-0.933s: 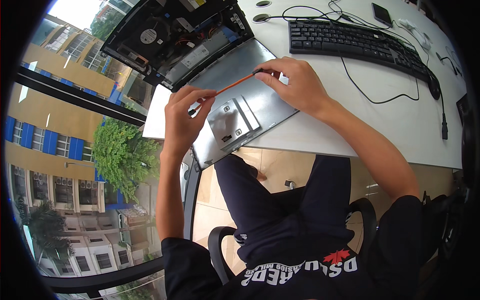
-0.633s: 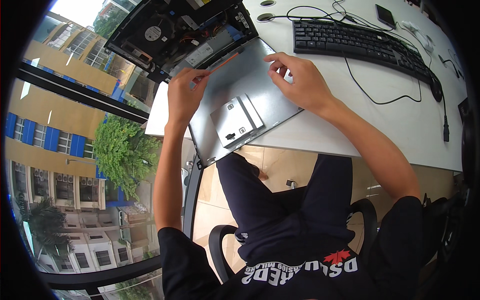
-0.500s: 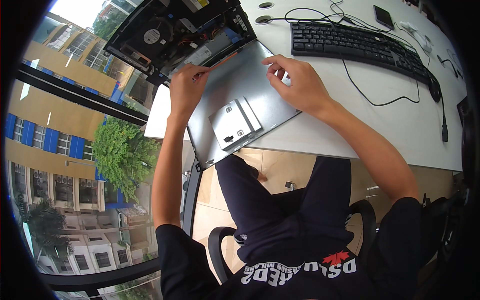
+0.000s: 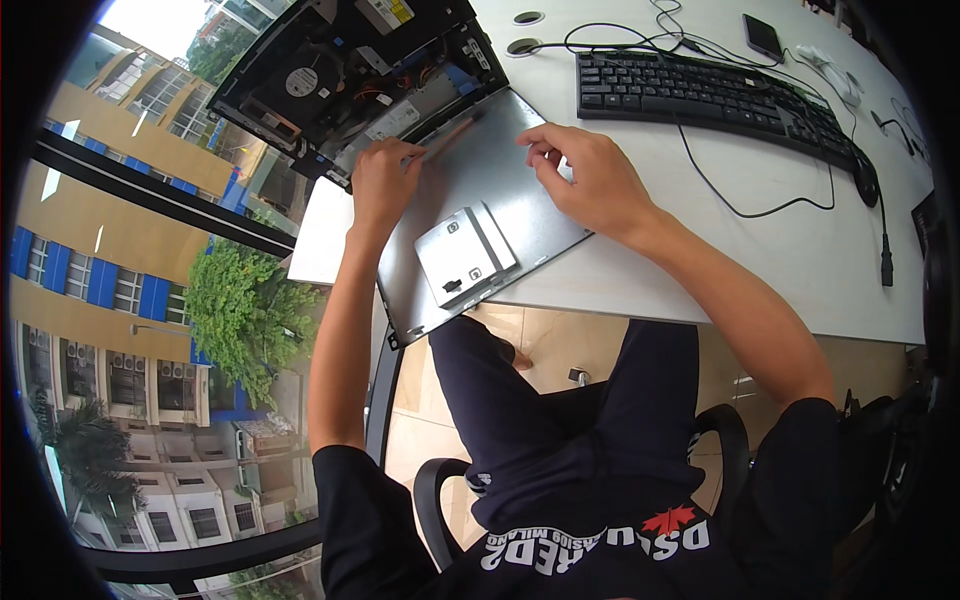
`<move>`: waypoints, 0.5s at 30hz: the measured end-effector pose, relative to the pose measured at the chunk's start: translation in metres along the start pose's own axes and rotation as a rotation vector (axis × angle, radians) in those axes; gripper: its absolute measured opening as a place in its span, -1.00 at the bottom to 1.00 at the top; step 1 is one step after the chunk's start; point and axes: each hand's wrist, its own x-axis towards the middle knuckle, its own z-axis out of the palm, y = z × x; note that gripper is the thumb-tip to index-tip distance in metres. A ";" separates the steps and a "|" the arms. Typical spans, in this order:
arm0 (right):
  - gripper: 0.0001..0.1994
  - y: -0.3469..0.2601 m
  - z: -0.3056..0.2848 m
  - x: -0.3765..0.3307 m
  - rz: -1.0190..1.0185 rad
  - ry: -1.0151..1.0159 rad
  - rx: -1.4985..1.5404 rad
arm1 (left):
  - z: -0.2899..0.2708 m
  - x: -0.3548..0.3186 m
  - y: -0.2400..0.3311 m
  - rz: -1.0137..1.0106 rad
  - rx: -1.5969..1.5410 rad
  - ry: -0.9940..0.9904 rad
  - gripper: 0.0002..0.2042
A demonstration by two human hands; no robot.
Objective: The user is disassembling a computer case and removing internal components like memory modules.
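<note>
A desktop computer case (image 4: 345,85) with a fan and wiring inside lies at the far left. Toward me, a bare silver metal side panel (image 4: 465,185) extends from it over the desk's front edge. A raised plate with a latch slot (image 4: 465,258) sits on the panel's near part. Above the panel's left edge, my left hand (image 4: 380,185) pinches a thin orange-brown stick (image 4: 452,137), blurred, its kind unclear. My right hand (image 4: 595,185) hovers over the panel's right edge, fingers loosely bent and apart, nothing visible between them.
On the white desk (image 4: 700,265), a black keyboard (image 4: 700,95) lies to the right with tangled cables and a mouse (image 4: 866,183). A phone (image 4: 762,37) lies behind it. A window stands on my left; chair armrests (image 4: 440,500) flank my legs.
My left hand has shifted slightly right and down, and the stick in it has tilted and blurred. The right hand has dropped slightly left and down. The view has shifted a little too.
</note>
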 end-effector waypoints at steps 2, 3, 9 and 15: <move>-0.76 -0.001 0.000 0.000 0.001 -0.003 0.001 | 0.000 -0.001 -0.002 0.050 0.051 -0.001 -0.84; -0.76 -0.002 -0.001 0.000 0.008 -0.007 0.003 | 0.000 -0.002 -0.003 0.100 0.100 -0.008 -0.82; -0.77 -0.002 -0.003 -0.002 0.020 -0.016 -0.002 | -0.011 0.019 0.004 -0.018 -0.142 0.165 -0.79; -0.76 -0.004 -0.004 -0.001 0.010 -0.017 -0.006 | -0.058 0.083 0.005 -0.299 -0.305 0.337 -0.64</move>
